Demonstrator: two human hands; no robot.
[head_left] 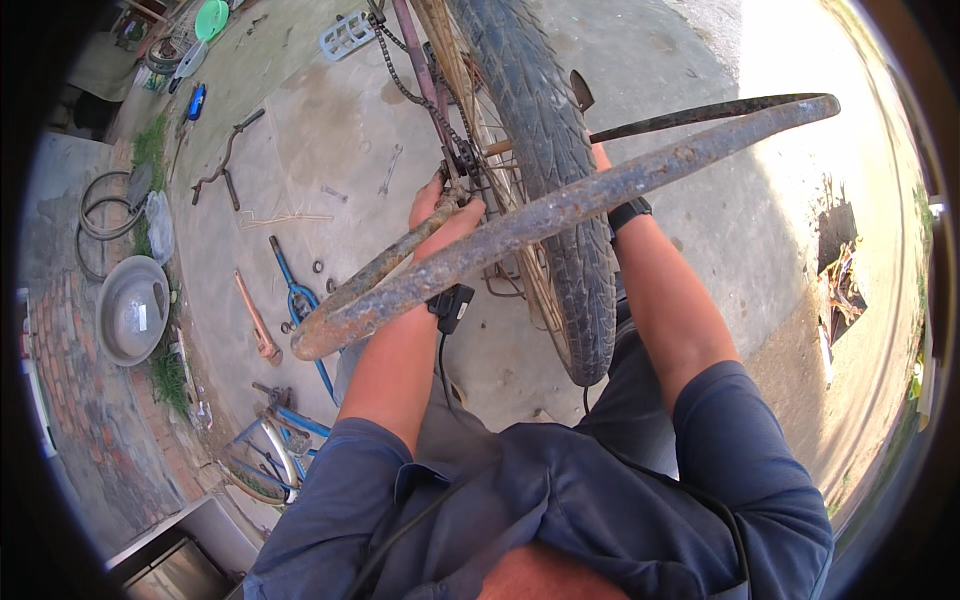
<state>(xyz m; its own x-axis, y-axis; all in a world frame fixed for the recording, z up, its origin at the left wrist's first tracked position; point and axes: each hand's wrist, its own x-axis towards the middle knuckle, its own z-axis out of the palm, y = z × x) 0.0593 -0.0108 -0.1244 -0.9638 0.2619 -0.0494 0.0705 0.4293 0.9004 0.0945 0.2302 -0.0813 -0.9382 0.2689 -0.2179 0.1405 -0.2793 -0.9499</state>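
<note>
Beside treaded rubber tire (545, 120), left hand (447, 212) grips rusty curved bar (520, 226); right hand (601, 157): grip unclear.

A rusty bar (560, 215) crosses over a bicycle tyre (530, 110).

Bicycle wheel (535, 100): black treaded tyre, thin spokes, dusty rim. Metal loop (545, 213): rusted, pitted, slanting across the wheel, arms either side.

The right hand (600, 156), right of upper centre, is mostly hidden; the top edge cuts off the tyre (540, 115).
</note>
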